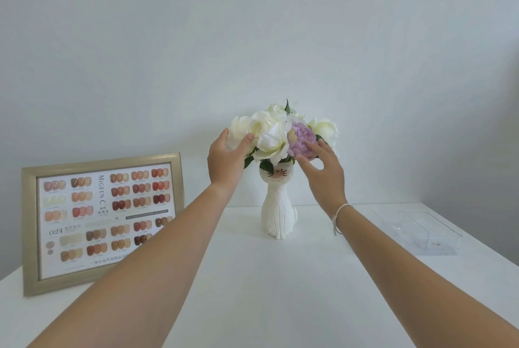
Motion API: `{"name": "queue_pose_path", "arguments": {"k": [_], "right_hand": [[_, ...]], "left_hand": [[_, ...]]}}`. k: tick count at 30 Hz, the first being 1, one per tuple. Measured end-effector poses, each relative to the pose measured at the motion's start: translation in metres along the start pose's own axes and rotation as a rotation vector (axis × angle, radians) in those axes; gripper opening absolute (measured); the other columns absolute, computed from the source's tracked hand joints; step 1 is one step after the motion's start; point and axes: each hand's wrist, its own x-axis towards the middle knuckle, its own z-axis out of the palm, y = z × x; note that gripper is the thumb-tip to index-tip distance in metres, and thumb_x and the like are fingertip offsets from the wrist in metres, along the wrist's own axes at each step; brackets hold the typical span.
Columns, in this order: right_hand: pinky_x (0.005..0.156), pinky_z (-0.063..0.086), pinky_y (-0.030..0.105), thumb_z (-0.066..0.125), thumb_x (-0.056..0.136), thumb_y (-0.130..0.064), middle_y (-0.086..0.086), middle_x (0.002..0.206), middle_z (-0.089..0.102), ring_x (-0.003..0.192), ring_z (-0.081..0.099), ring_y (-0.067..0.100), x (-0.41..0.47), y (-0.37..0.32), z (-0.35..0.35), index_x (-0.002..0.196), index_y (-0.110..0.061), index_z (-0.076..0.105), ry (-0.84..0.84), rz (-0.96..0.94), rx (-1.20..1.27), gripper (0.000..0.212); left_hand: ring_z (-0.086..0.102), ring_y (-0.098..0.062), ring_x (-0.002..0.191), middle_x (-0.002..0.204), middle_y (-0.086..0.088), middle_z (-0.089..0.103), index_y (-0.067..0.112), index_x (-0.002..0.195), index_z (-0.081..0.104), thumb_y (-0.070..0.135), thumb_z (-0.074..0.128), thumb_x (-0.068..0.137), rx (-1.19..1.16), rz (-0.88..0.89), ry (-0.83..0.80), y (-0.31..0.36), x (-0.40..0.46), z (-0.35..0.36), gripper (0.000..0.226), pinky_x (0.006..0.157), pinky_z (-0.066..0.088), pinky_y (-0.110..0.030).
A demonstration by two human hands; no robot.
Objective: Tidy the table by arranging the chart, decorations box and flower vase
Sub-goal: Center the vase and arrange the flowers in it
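A white cat-shaped flower vase (278, 207) stands upright at the middle back of the white table (266, 291), holding white and lilac flowers (283, 134). My left hand (227, 156) touches the white blooms on the left side, thumb against a petal. My right hand (323, 170) reaches the lilac bloom on the right with spread, relaxed fingers. A gold-framed nail colour chart (104, 221) stands upright at the left, partly covered by my left forearm. A clear plastic decorations box (418, 229) lies at the right back of the table.
A plain pale wall rises right behind the table. A white cord bracelet (339, 215) circles my right wrist. The table's left corner lies just beside the chart's frame.
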Motion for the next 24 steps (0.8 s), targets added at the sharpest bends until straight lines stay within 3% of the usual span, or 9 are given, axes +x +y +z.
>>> {"name": "queue_pose_path", "arguments": {"k": [4, 8, 14, 19, 24], "right_hand": [[0.096, 0.024, 0.015, 0.061, 0.086, -0.029, -0.010, 0.145, 0.039, 0.118, 0.033, -0.008, -0.005, 0.004, 0.001, 0.123, -0.028, 0.057, -0.012, -0.013, -0.020, 0.037], [0.096, 0.024, 0.015, 0.061, 0.085, -0.030, -0.010, 0.144, 0.040, 0.120, 0.033, -0.008, -0.007, 0.004, -0.002, 0.117, -0.028, 0.061, -0.007, -0.028, -0.032, 0.032], [0.091, 0.028, 0.014, 0.062, 0.085, -0.028, -0.008, 0.130, 0.055, 0.120, 0.041, -0.005, -0.012, 0.005, 0.001, 0.089, -0.030, 0.067, 0.035, -0.041, -0.032, 0.007], [0.088, 0.030, 0.015, 0.061, 0.085, -0.020, -0.009, 0.127, 0.054, 0.114, 0.045, -0.002, -0.018, 0.005, 0.007, 0.080, -0.030, 0.065, 0.057, -0.036, -0.045, 0.012], [0.092, 0.034, 0.021, 0.061, 0.085, -0.022, -0.013, 0.128, 0.054, 0.117, 0.044, -0.004, -0.022, 0.005, 0.008, 0.089, -0.030, 0.066, 0.085, -0.042, 0.002, 0.011]], "left_hand": [[0.036, -0.015, 0.135, 0.146, 0.000, 0.040, 0.020, 0.139, 0.039, 0.047, 0.065, 0.079, -0.004, -0.005, -0.017, -0.003, -0.001, -0.001, 0.071, 0.103, 0.030, -0.025], [0.041, -0.007, 0.121, 0.146, 0.003, 0.040, 0.023, 0.139, 0.039, 0.049, 0.064, 0.079, -0.077, -0.005, -0.021, -0.005, -0.008, -0.005, 0.070, 0.095, 0.030, -0.022], [0.034, -0.011, 0.134, 0.148, 0.004, 0.036, 0.022, 0.142, 0.033, 0.053, 0.065, 0.076, -0.114, -0.012, -0.003, 0.003, -0.018, 0.001, 0.080, 0.102, 0.028, -0.023], [0.032, -0.012, 0.135, 0.149, 0.003, 0.032, 0.020, 0.143, 0.030, 0.049, 0.069, 0.074, -0.084, -0.023, -0.003, 0.003, -0.020, 0.004, 0.084, 0.100, 0.027, -0.022], [0.039, -0.016, 0.130, 0.147, 0.004, 0.032, 0.022, 0.143, 0.031, 0.049, 0.068, 0.075, -0.094, -0.016, 0.028, 0.001, -0.025, -0.002, 0.082, 0.101, 0.033, -0.024]]}}
